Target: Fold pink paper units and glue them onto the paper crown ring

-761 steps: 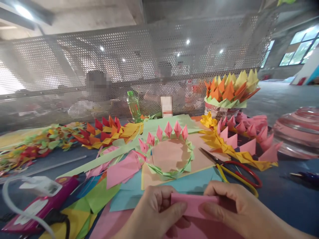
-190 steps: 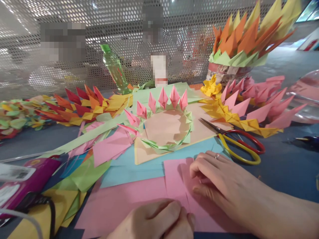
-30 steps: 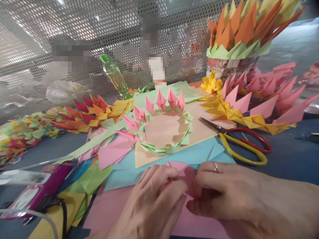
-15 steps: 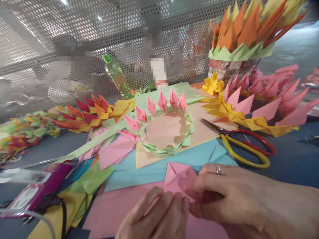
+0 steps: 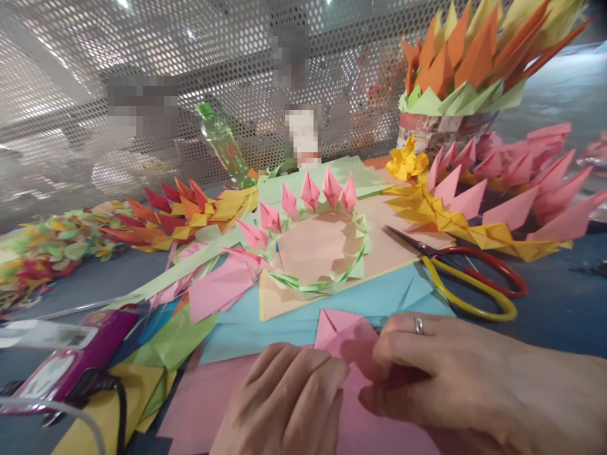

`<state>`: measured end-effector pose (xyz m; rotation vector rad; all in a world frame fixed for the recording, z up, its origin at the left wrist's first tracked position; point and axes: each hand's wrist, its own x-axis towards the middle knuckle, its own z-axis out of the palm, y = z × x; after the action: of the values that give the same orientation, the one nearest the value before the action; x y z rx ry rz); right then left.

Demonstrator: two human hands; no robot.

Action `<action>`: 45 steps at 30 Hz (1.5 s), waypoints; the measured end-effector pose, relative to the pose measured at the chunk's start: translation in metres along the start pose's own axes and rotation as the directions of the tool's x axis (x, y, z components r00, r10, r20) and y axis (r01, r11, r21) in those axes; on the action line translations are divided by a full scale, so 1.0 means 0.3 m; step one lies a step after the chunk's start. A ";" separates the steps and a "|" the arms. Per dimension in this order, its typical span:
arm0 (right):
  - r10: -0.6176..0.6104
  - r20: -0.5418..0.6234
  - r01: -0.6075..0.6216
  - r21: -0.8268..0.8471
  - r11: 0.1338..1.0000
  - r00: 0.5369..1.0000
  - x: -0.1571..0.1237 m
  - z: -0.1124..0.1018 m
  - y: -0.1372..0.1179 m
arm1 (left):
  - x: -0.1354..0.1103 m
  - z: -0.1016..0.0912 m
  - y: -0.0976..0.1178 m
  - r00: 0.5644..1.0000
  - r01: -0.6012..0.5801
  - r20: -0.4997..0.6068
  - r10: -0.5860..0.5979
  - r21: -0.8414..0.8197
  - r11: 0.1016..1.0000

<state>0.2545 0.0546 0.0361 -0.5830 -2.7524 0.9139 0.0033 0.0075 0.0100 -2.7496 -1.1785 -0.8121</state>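
Observation:
A pink sheet of folding paper point(image 5: 334, 328), its far end folded to a creased point, lies before me on larger pink sheets point(image 5: 199, 404). My left hand point(image 5: 284, 398) is closed over the near left side of this paper, knuckles up and fingertips tucked out of sight. At its right edge, my right hand point(image 5: 436, 373), with a ring on one finger, holds the paper, thumb and fingers curled against it. Just beyond lies a ring of folded green paper point(image 5: 315, 287) with several pink points point(image 5: 310, 193) standing along its far and left side.
Scissors point(image 5: 455, 265) with red and yellow handles lie to the right. Blue sheets point(image 5: 265, 322) sit under the green ring. A purple device point(image 5: 90, 347) with cables is at left. Behind stand a green bottle point(image 5: 225, 148), an orange paper flower basket point(image 5: 441, 126) and a perforated screen point(image 5: 227, 57).
My left hand has shifted slightly left and up and turned over, its fingers now curled under. My right hand has barely moved. The pink paper stays in place.

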 end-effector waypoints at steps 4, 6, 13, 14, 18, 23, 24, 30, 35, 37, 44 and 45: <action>0.004 0.004 -0.004 0.008 1.000 1.000 -0.001 0.008 0.009 | 0.000 0.009 -0.011 0.993 0.080 0.093 -0.067 -0.138 0.987; 0.002 -0.001 -0.002 0.003 1.000 1.000 -0.002 0.012 0.013 | 0.000 0.014 -0.017 0.992 0.099 0.100 -0.081 -0.196 0.976; -0.015 -0.015 0.015 -0.014 1.000 1.000 0.000 0.007 0.007 | 0.005 0.024 -0.028 0.991 0.107 0.103 -0.084 -0.244 0.964; -0.020 -0.014 0.020 -0.014 1.000 1.000 0.000 0.007 0.006 | 0.010 0.024 -0.028 0.992 0.106 0.099 -0.083 -0.250 0.963; 0.002 0.004 -0.001 -0.039 0.999 1.000 -0.003 0.015 0.004 | 0.028 0.020 -0.025 0.981 0.164 0.152 -0.121 -0.315 0.935; 0.003 0.033 -0.002 -0.037 0.999 0.999 -0.005 0.020 0.011 | 0.031 0.016 -0.023 0.962 0.238 0.215 -0.169 -0.355 0.904; -0.002 0.039 0.004 -0.034 0.999 0.999 -0.005 0.019 0.013 | 0.031 0.016 -0.022 0.961 0.242 0.217 -0.173 -0.353 0.904; 0.010 0.052 -0.008 -0.033 0.999 0.999 -0.010 0.009 0.007 | 0.046 0.009 -0.014 0.952 0.255 0.248 -0.181 -0.311 0.916; 0.001 0.044 0.001 -0.047 0.999 0.999 -0.007 0.012 0.003 | 0.063 0.006 -0.008 0.944 0.258 0.275 -0.182 -0.271 0.927; -0.003 0.035 0.005 -0.044 0.999 0.999 -0.004 0.012 0.002 | 0.068 0.009 -0.010 0.941 0.259 0.286 -0.181 -0.265 0.929; 0.000 -0.040 -0.003 -0.064 0.998 0.999 -0.008 0.017 -0.005 | 0.061 0.016 -0.010 0.955 0.236 0.236 -0.177 -0.251 0.939; 0.001 -0.041 -0.003 -0.061 0.998 0.999 -0.010 0.019 -0.005 | 0.061 0.014 -0.009 0.949 0.244 0.259 -0.180 -0.244 0.939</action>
<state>0.2551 0.0492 0.0323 -0.6081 -2.7519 0.8110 0.0137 0.0225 0.0148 -3.0474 -1.5397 -0.7336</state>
